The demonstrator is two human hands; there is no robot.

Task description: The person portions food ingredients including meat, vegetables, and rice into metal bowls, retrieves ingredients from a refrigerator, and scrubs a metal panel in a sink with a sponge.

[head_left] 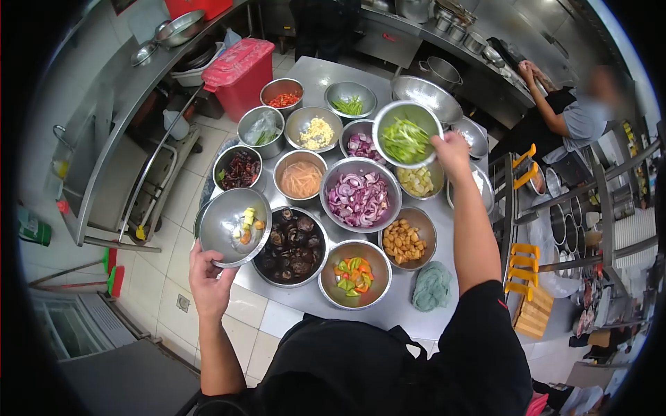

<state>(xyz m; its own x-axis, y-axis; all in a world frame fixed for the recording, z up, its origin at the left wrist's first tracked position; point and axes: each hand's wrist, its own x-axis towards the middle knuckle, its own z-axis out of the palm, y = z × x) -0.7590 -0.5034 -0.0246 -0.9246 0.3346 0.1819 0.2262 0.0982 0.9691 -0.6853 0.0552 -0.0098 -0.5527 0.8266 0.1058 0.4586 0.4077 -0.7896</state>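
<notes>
My left hand grips the rim of a steel bowl, tilted over the table's left edge. A few pale green and brownish pieces lie inside it. At the right, my right hand holds up another steel bowl by its rim, filled with sliced green vegetable strips. Below it are bowls of chopped pale green pieces and cut red onion. Close to the left bowl stand soaked dark mushrooms in a bowl and a bowl of dried red chilies.
More bowls on the steel table hold minced garlic, pale shreds, brown cubes and cut peppers. A green cloth lies at the near right. A co-worker stands at the far-right counter.
</notes>
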